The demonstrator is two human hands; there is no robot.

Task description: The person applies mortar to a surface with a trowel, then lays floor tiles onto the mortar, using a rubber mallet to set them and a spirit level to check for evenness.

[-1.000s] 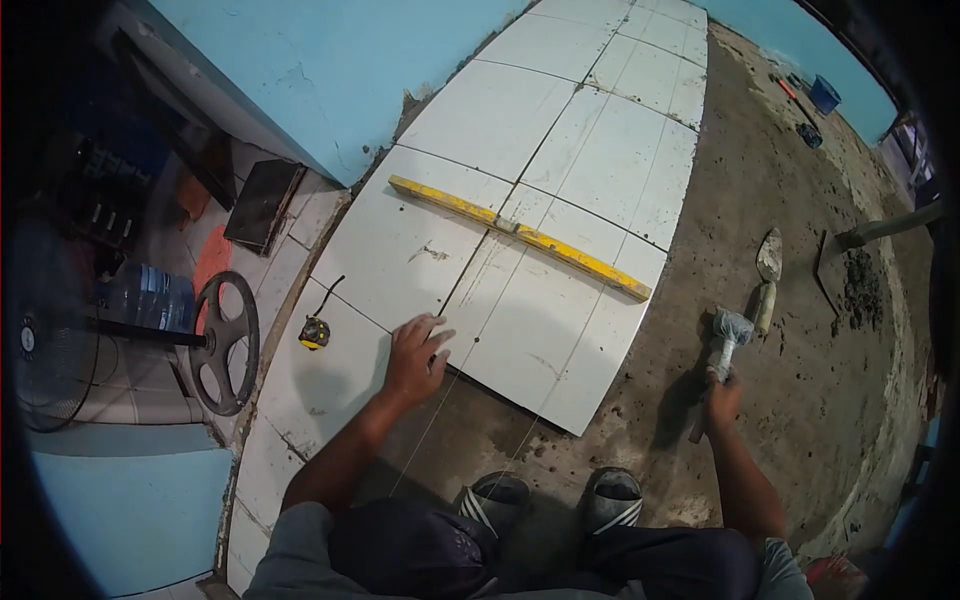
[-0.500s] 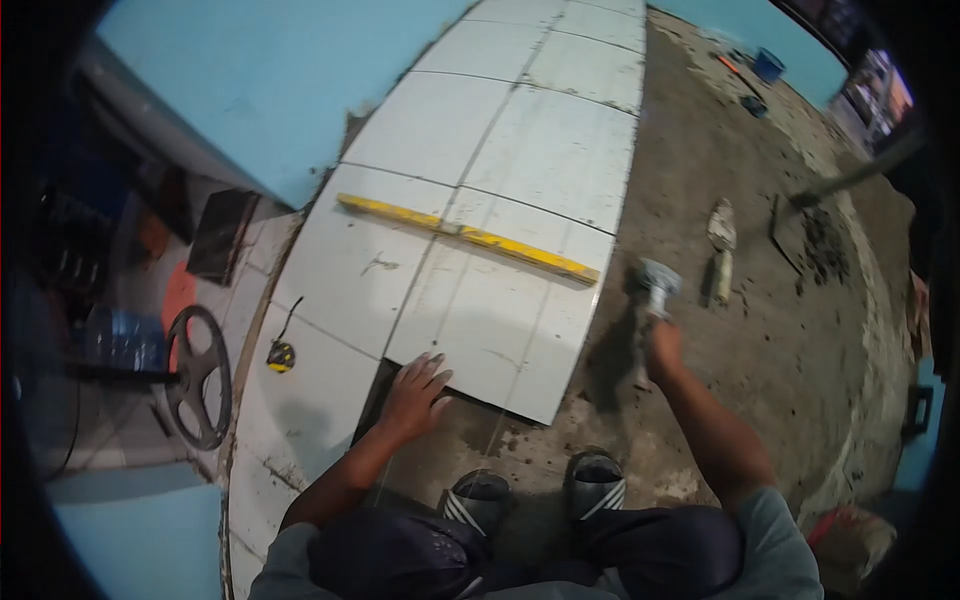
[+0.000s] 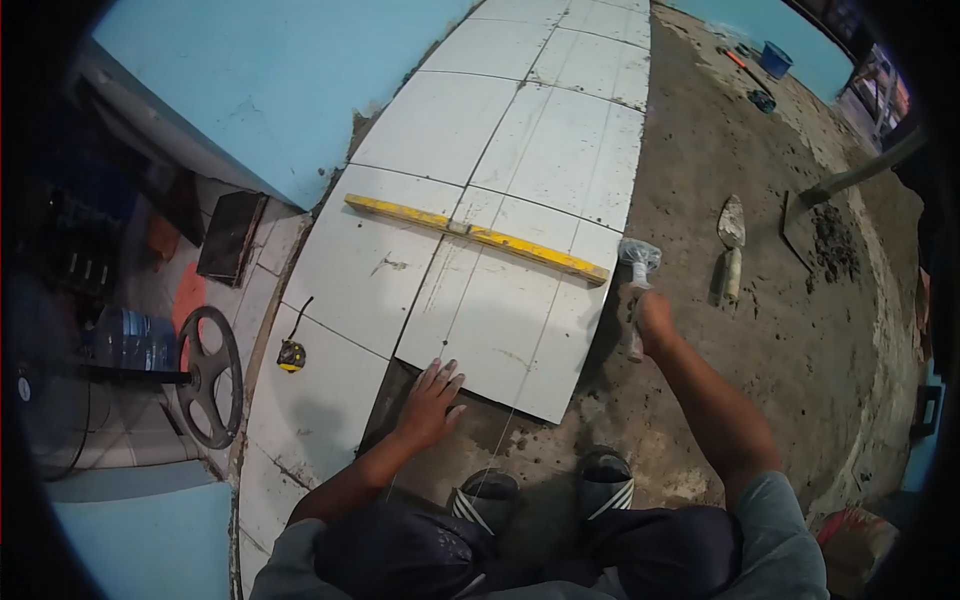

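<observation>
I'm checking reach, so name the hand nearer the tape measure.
Left. The left hand is right of the tape measure, slightly nearer the camera; the right hand is much farther right, holding the mallet.

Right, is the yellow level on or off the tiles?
On: the level lies across the white tiles, reaching from one onto its neighbour.

A room under floor renovation, with white tiles partly laid beside bare, rough ground.

Level: yellow, broken by grey near the middle
Tiles: white, crossed by dark lines
Wall: painted light blue
Sandals: dark, marked with white stripes
Tape measure: patched black and yellow
</observation>
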